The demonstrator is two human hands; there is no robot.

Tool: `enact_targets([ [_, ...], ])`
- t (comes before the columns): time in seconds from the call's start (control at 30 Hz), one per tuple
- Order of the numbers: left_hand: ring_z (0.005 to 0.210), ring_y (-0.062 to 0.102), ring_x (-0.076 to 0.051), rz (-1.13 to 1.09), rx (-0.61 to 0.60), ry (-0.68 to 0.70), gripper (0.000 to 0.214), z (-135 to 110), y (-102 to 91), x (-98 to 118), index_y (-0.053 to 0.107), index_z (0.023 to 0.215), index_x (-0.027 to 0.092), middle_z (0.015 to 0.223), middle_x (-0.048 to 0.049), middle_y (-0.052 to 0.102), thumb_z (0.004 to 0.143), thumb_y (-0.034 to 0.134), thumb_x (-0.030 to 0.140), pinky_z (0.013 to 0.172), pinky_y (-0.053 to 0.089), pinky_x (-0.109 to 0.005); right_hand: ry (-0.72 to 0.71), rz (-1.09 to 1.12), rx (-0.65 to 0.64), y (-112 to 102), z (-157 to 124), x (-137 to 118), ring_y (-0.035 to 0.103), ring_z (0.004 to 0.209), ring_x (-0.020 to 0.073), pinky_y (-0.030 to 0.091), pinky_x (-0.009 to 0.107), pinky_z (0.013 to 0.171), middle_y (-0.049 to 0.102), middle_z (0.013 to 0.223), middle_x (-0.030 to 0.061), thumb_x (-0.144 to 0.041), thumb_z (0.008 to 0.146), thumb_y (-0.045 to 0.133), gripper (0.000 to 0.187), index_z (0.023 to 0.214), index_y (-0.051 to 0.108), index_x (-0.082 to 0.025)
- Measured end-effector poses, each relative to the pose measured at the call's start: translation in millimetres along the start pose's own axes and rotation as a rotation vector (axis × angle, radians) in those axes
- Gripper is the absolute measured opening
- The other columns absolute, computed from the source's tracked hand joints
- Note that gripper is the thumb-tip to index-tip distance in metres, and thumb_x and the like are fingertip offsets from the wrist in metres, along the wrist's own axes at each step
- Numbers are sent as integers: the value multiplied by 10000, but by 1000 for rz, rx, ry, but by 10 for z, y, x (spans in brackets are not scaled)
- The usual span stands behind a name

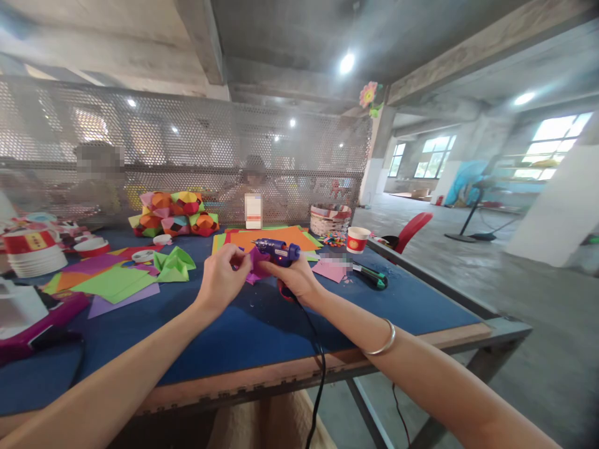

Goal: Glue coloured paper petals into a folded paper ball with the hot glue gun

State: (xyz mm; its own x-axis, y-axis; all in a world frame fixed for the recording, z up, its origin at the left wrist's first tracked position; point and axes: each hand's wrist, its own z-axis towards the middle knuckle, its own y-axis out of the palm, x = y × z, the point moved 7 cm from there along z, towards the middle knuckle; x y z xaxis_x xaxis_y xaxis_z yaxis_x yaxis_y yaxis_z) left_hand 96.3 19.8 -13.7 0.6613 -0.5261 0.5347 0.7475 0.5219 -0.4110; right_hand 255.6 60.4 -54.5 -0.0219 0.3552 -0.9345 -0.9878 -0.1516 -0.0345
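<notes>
My left hand [223, 274] pinches a folded purple paper piece [256, 267] over the middle of the blue table. A blue glue gun [276, 250] is gripped in my right hand [299, 280], its nozzle pointing left, close above the purple paper. A small orange light glows on its body, and a black cord runs from it down over the table's front edge. My right thumb reaches toward the paper; whether it touches the paper I cannot tell. To the left of my hands sits a folded light-green paper piece [175, 265].
Flat coloured sheets [112, 282] lie at left, near stacked paper cups [35, 252]. Joined multicoloured paper shapes [173, 214] stand at the back by a perforated screen [187, 143]. At right are a woven basket [330, 221], a paper cup [358, 240] and a green-black cutter [373, 276].
</notes>
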Motion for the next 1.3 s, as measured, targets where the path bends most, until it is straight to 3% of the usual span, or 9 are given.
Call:
enact_targets([
  [0.17,669,663,-181,-131,-68,-178,30,-9,104,-132,582,678,222,678,3,684,683,609,234,684,521,-305,-42,18,84,-62,46,18,526,588,139,462,278,592,585,583,-31,-303,635,768,174,657,634,-194],
  [0.27,665,673,-181,-255,-169,-267,87,-20,199,-182,596,702,213,699,7,693,622,627,198,663,541,-307,-60,19,74,-79,80,43,579,670,163,502,317,709,657,674,-10,-272,629,758,137,691,675,-182],
  [0.5,707,700,-207,-514,-335,-287,180,-45,344,-197,695,731,193,731,-41,751,662,752,350,702,565,-330,-64,-49,14,-30,59,23,622,728,191,530,347,786,700,704,-7,-190,648,757,67,673,694,-194],
  [0.73,694,708,-216,-560,-346,-366,341,-87,374,-243,726,707,186,706,-39,760,595,864,476,696,565,-334,-114,-5,-9,21,35,-64,674,805,202,560,360,837,734,794,11,-178,667,735,82,740,705,-202],
  [0.9,595,668,-175,-593,-315,-444,311,-102,365,-288,723,664,179,633,-25,740,553,884,420,602,526,-292,-65,0,-10,50,31,-33,679,780,207,573,393,848,739,771,20,-166,665,734,79,712,685,-206],
  [1.0,520,613,-141,-594,-311,-509,262,-120,366,-339,715,636,171,585,-10,715,531,864,358,533,467,-259,-69,14,-4,44,18,-26,666,758,207,573,399,822,736,754,17,-217,656,767,102,712,682,-209],
  [1.1,526,615,-142,-590,-312,-523,232,-115,347,-343,712,629,161,579,-12,713,536,833,335,538,457,-252,-36,34,-29,35,-4,-25,595,622,165,540,331,670,672,650,-8,-274,645,799,148,728,701,-200],
  [1.2,554,628,-151,-556,-300,-481,182,-83,298,-296,726,661,157,606,-18,729,578,795,304,568,467,-258,92,121,-67,42,-25,0,442,474,100,387,255,472,552,544,-46,-333,642,823,200,739,715,-195],
  [1.3,553,618,-151,-480,-283,-415,101,-49,246,-221,729,670,166,612,-11,726,637,747,260,575,466,-263,223,286,-45,40,-33,19,404,492,80,269,219,412,510,538,-52,-334,576,872,275,680,667,-182],
])
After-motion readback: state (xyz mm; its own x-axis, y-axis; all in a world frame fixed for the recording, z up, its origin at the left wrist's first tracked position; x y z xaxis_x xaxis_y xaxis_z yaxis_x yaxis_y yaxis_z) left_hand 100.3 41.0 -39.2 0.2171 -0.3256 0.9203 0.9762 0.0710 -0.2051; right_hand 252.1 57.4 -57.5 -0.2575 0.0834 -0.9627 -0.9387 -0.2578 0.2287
